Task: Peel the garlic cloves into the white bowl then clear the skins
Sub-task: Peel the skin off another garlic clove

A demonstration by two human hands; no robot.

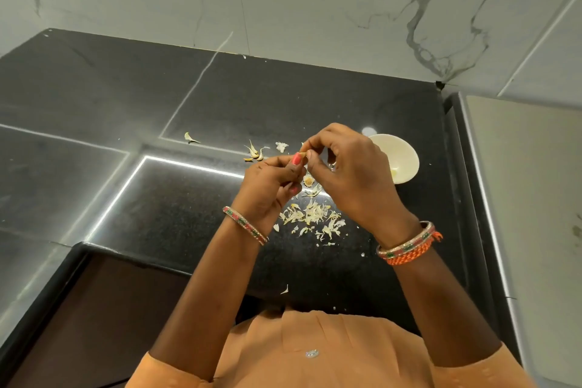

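Both hands meet above the black counter [163, 98]. My left hand [271, 186] and my right hand [349, 173] pinch one small garlic clove [303, 153] between their fingertips; most of the clove is hidden by the fingers. The white bowl [401, 156] stands to the right, partly behind my right hand, with a pale peeled piece inside. A heap of papery skins [311, 217] lies on the counter under my hands. A few unpeeled cloves [254, 153] lie to the left of the fingertips.
A single stray skin [190, 137] lies further left and another [285, 290] near the counter's front edge. A marble wall [315, 3] rises behind the counter. A pale raised surface [529, 186] borders the counter on the right.
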